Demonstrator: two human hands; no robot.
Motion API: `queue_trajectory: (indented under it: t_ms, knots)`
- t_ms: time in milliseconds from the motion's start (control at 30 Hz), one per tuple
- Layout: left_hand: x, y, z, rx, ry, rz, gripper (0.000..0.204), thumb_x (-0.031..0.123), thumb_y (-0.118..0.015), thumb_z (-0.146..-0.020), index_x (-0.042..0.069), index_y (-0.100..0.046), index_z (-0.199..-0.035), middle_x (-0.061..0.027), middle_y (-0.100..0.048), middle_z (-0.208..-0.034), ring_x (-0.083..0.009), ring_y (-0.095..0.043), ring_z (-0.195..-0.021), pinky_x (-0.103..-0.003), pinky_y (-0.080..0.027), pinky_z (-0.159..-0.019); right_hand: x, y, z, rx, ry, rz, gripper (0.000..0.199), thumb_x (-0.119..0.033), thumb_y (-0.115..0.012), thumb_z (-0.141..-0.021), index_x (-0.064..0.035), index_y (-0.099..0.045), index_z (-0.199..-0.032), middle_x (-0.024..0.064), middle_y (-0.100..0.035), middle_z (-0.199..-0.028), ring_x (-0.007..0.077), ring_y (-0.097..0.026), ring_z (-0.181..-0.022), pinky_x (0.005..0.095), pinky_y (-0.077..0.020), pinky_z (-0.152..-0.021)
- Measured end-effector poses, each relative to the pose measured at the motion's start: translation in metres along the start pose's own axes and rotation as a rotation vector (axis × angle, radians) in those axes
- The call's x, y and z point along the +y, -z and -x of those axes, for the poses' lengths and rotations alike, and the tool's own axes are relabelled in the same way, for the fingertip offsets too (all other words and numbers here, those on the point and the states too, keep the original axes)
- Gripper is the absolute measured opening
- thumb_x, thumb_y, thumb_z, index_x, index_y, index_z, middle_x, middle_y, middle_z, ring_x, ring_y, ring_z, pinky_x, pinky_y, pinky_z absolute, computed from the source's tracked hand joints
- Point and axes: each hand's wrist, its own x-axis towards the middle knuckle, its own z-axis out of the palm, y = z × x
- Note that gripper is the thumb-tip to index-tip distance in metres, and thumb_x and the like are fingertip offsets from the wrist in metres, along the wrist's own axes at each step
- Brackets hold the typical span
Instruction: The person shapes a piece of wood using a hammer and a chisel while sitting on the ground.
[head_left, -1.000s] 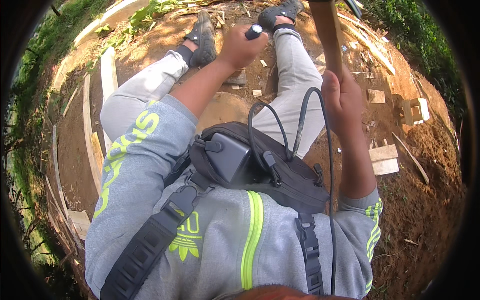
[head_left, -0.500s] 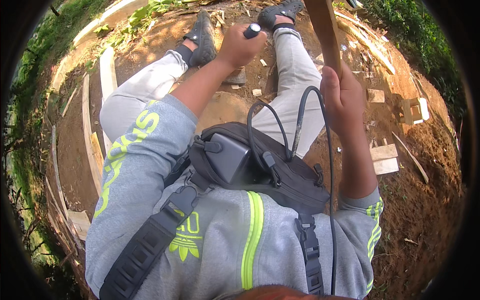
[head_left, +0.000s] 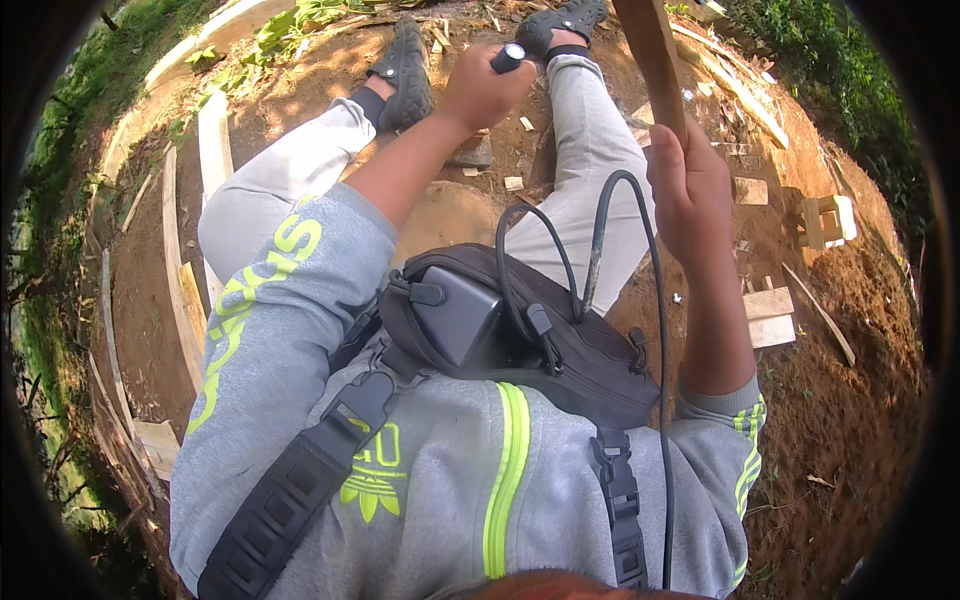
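Note:
My left hand (head_left: 480, 92) is closed around a black-handled tool (head_left: 509, 58) between my lower legs. Only the handle's rounded top with its shiny end cap sticks out of the fist; my fingers hide the rest. Raised at the right, my right hand (head_left: 688, 190) grips a brown wooden handle (head_left: 650, 60), thumb along its side. The handle's upper end runs out of the picture, so what it carries cannot be seen. A piece of wood (head_left: 470, 152) lies on the ground just below my left fist, partly behind the forearm.
A black bag (head_left: 570, 370) with looping cables sits at my waist. My outstretched legs flank the work spot. Long boards (head_left: 180, 270) lie at the left. Wooden offcuts (head_left: 768, 315) and a small wooden block frame (head_left: 828, 222) rest on the dirt at the right.
My right hand and the wooden handle have shifted very slightly to the right. My left hand stays almost in place on the black-handled tool.

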Motion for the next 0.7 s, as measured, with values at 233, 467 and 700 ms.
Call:
queue_trajectory:
  t_ms: [233, 467, 700]
  knots:
    - [0.009, 0.001, -0.009, -0.027, 0.072, 0.021, 0.032, 0.028, -0.07, -0.092, 0.003, -0.063, -0.074, -0.0011, -0.058, -0.062, -0.0103, -0.052, -0.06, -0.035, -0.044, -0.058, 0.004, 0.004, -0.008, -0.002, -0.114, -0.014, 0.041, -0.045, -0.053, -0.108, -0.0053, -0.063, -0.105, 0.0226, -0.069, -0.083, 0.0481, -0.066, -0.082, 0.0562, -0.0503, -0.075]
    - [0.002, 0.002, -0.011, -0.04, 0.018, 0.019, 0.034, 0.032, -0.071, -0.093, 0.002, -0.068, -0.078, -0.0025, -0.059, -0.063, -0.0126, -0.055, -0.061, -0.036, -0.044, -0.06, 0.006, 0.002, -0.001, -0.021, -0.095, -0.021, 0.041, -0.043, -0.053, -0.109, -0.0042, -0.063, -0.104, 0.0188, -0.066, -0.075, 0.0389, -0.068, -0.073, 0.0506, -0.0506, -0.069]
    - [-0.007, 0.0, -0.017, 0.013, 0.002, -0.016, 0.033, 0.03, -0.07, -0.088, 0.001, -0.065, -0.072, -0.0056, -0.062, -0.061, -0.0137, -0.057, -0.058, -0.037, -0.047, -0.057, 0.009, -0.001, -0.005, -0.051, -0.01, 0.137, 0.041, -0.043, -0.053, -0.109, -0.0037, -0.063, -0.106, 0.0153, -0.063, -0.073, 0.0323, -0.064, -0.07, 0.0459, -0.0489, -0.067]
